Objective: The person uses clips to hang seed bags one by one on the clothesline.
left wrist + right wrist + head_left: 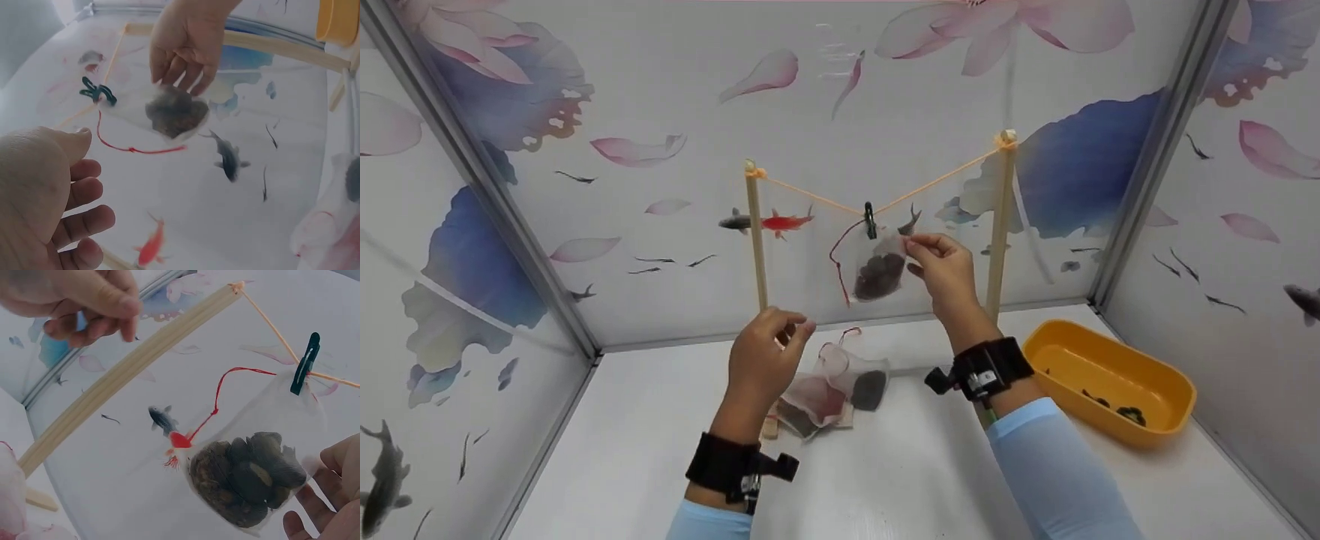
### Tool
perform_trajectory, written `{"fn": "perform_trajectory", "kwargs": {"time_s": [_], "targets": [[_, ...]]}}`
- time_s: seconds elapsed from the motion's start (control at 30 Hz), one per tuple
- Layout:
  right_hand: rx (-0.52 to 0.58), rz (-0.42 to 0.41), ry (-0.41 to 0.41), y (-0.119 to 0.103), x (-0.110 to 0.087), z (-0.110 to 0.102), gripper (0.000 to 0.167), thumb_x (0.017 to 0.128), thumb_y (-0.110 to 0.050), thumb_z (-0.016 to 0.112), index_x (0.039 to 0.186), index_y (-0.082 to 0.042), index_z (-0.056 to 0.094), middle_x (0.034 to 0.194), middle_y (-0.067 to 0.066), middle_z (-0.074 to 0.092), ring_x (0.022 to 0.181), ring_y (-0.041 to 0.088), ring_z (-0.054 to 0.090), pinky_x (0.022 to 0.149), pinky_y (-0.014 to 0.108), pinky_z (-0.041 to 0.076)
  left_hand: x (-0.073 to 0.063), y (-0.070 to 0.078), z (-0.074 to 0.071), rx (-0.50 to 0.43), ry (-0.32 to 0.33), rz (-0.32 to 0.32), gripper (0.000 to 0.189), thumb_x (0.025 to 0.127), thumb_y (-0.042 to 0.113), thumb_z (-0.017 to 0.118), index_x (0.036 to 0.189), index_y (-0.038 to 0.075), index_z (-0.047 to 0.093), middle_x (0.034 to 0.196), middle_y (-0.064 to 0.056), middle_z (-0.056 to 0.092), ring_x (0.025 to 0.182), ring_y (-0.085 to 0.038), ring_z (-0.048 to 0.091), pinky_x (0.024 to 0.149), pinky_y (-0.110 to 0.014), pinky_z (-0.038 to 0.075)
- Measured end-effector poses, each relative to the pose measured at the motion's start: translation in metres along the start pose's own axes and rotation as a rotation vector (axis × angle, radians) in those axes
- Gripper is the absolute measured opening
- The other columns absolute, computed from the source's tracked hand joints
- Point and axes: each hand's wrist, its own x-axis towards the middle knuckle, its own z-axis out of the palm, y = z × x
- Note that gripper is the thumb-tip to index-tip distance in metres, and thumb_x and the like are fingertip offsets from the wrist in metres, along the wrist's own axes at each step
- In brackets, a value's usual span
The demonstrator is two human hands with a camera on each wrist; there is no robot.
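A white mesh drawstring bag of dark, stone-like lumps hangs from the orange line, its red cord dangling beside it. A dark green clothespin clips its top corner to the line. My right hand is at the bag's right side, fingertips touching the mesh with fingers loosely bent. Lower left, my left hand is raised in front of the left wooden post, fingers relaxed and holding nothing. In the left wrist view, the left hand stands apart from the bag.
More mesh bags with red cords lie on the white table beyond my left forearm. A yellow bin holding a few dark green clips stands at the right. The right wooden post rises behind my right hand. Printed panels enclose the space.
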Motion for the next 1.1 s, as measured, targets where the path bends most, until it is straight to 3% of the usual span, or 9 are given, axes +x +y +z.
{"fn": "perform_trajectory", "kwargs": {"time_s": [0.17,0.33,0.47,0.67,0.8,0.9,0.97,1.03,1.1], "targets": [[-0.143,-0.085,-0.042,0.013,-0.015,-0.026,0.015,0.113,-0.014,0.073,0.122,-0.003,0.076,0.122,0.003,0.087,0.119,0.016,0.081,0.103,0.030,0.065,-0.031,-0.026,0.009,0.025,0.016,-0.047,0.019,0.108,0.031,0.080,0.110,0.012,0.085,0.099,-0.002,0.076,0.097,-0.022,0.074,0.083,-0.043,0.062],[-0.562,-0.136,-0.129,0.024,-0.035,-0.066,0.024,0.115,-0.021,0.069,0.131,-0.004,0.075,0.136,0.016,0.081,0.134,0.032,0.075,0.122,0.049,0.057,-0.047,-0.037,0.017,0.033,0.001,-0.096,0.023,0.108,0.032,0.080,0.120,0.013,0.084,0.119,-0.004,0.079,0.116,-0.027,0.074,0.098,-0.046,0.065],[-0.869,-0.012,-0.186,0.031,-0.046,-0.104,0.039,0.118,-0.034,0.063,0.145,-0.007,0.070,0.152,0.020,0.072,0.144,0.043,0.066,0.124,0.064,0.051,-0.056,-0.033,0.029,0.074,-0.031,-0.062,0.028,0.108,0.031,0.079,0.129,0.014,0.083,0.137,-0.005,0.079,0.135,-0.031,0.071,0.114,-0.057,0.059],[-1.120,0.153,-0.221,0.041,-0.056,-0.164,0.053,0.122,-0.042,0.053,0.160,-0.005,0.058,0.165,0.029,0.058,0.145,0.052,0.061,0.120,0.070,0.052,-0.066,-0.019,0.051,0.153,-0.093,0.080,0.034,0.106,0.028,0.081,0.137,0.013,0.083,0.148,-0.005,0.077,0.143,-0.032,0.069,0.116,-0.061,0.058],[-1.199,0.261,-0.294,0.037,-0.062,-0.199,0.069,0.122,-0.053,0.046,0.168,-0.002,0.047,0.172,0.035,0.046,0.150,0.058,0.052,0.125,0.078,0.042,-0.075,-0.009,0.063,0.166,-0.253,0.110,0.048,0.109,0.044,0.076,0.149,0.018,0.076,0.163,-0.002,0.068,0.155,-0.032,0.060,0.122,-0.063,0.053],[-1.198,0.363,-0.311,0.033,-0.065,-0.225,0.079,0.122,-0.059,0.035,0.168,0.006,0.041,0.157,0.037,0.055,0.134,0.053,0.057,0.117,0.072,0.049,-0.079,0.000,0.068,0.157,-0.407,0.106,0.062,0.110,0.060,0.067,0.160,0.023,0.067,0.173,0.000,0.059,0.164,-0.031,0.051,0.129,-0.065,0.046],[-1.148,0.465,-0.268,0.033,-0.068,-0.240,0.080,0.123,-0.058,0.026,0.162,0.010,0.040,0.138,0.032,0.059,0.121,0.044,0.057,0.106,0.060,0.052,-0.081,0.006,0.070,0.142,-0.492,0.105,0.069,0.109,0.066,0.062,0.165,0.025,0.062,0.177,0.002,0.054,0.168,-0.030,0.046,0.132,-0.065,0.042],[-1.073,0.587,-0.205,0.034,-0.072,-0.251,0.078,0.123,-0.056,0.021,0.157,0.012,0.038,0.124,0.025,0.056,0.113,0.038,0.053,0.098,0.050,0.047,-0.082,0.011,0.072,0.117,-0.553,0.106,0.071,0.109,0.068,0.060,0.168,0.027,0.058,0.179,0.003,0.050,0.170,-0.029,0.042,0.135,-0.065,0.038],[-0.981,0.695,-0.131,0.036,-0.075,-0.259,0.073,0.123,-0.052,0.022,0.153,0.012,0.037,0.122,0.023,0.052,0.114,0.038,0.050,0.098,0.048,0.044,-0.083,0.016,0.074,0.092,-0.596,0.110,0.071,0.110,0.066,0.060,0.170,0.028,0.056,0.181,0.003,0.047,0.172,-0.029,0.039,0.136,-0.065,0.036]]}}
